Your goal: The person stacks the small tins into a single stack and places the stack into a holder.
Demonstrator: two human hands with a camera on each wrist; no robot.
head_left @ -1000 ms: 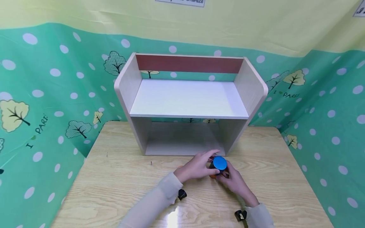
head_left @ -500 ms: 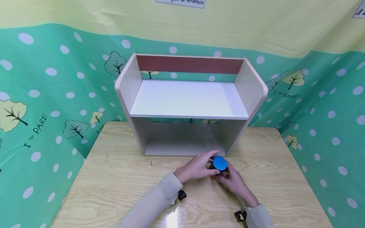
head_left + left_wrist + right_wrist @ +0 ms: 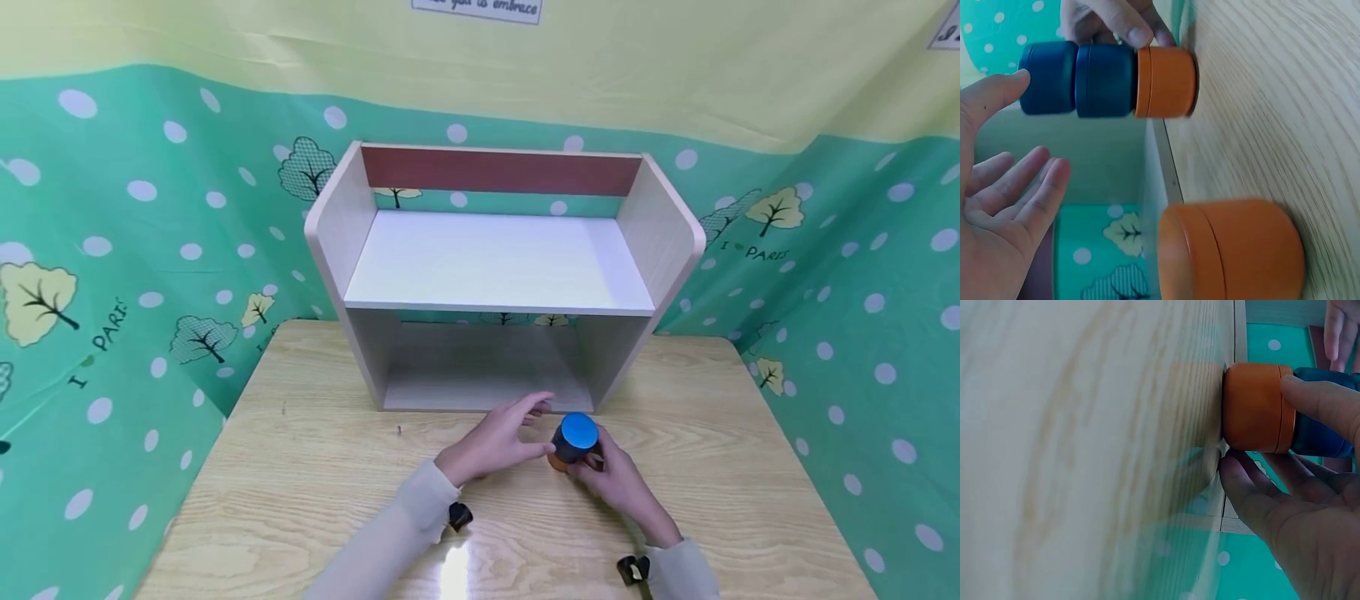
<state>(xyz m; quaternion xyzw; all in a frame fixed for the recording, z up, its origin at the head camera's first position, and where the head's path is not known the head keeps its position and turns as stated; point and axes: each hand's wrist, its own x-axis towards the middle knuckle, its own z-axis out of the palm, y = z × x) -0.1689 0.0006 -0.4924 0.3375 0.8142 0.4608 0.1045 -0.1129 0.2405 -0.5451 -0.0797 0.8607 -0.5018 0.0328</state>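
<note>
Three small round lidded jars stand in an upright stack on the table. An orange jar (image 3: 1254, 407) is at the bottom, below a middle blue jar (image 3: 1105, 80) and a top blue jar (image 3: 579, 432). My right hand (image 3: 621, 477) grips the stack low down, its thumb on the orange jar near the seam with the blue one. Left of the stack, my left hand (image 3: 491, 442) has its fingers spread and holds nothing. Its thumb tip overlaps the top blue jar in the left wrist view; whether they touch, I cannot tell. Another orange jar (image 3: 1235, 250) stands near my left wrist, hidden in the head view.
A white two-level shelf (image 3: 498, 260) stands just behind the hands, its lower front edge close to the stack. The wooden table (image 3: 300, 500) extends to both sides. Patterned cloth (image 3: 135, 275) hangs at the back and sides.
My left hand has come away from the top blue jar and shifted left, its fingers spreading. My right hand and the stack have stayed in place.
</note>
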